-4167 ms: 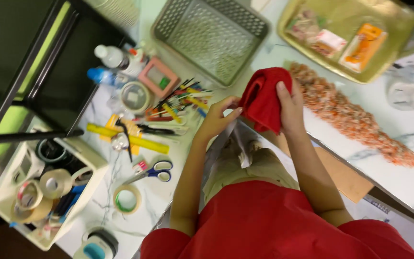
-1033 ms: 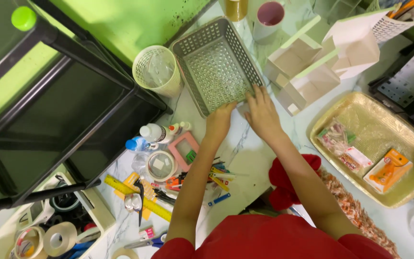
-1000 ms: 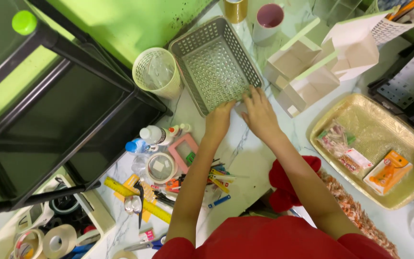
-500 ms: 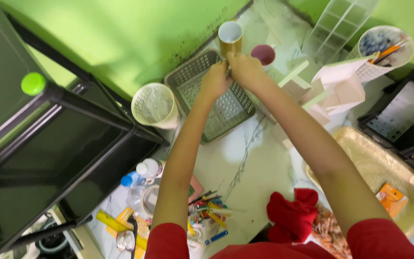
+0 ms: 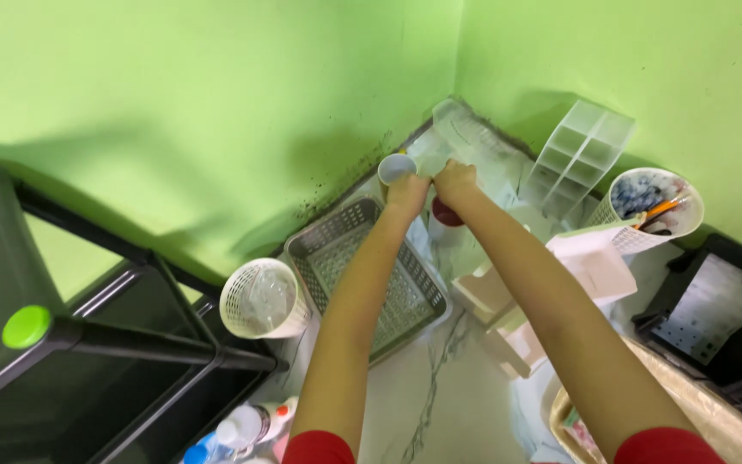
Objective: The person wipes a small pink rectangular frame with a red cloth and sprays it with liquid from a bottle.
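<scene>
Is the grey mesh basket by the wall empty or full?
Empty, as far as it shows: the grey mesh basket has a bare perforated bottom, though the left forearm hides part of it.

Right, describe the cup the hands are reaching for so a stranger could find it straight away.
Start at the corner where the two green walls meet above the marble counter. Just in front of it, past the far end of the grey mesh basket, stands a small round cup, with the left hand on it and the right hand beside. Unlike the perforated white cup nearby, its wall is solid.
</scene>
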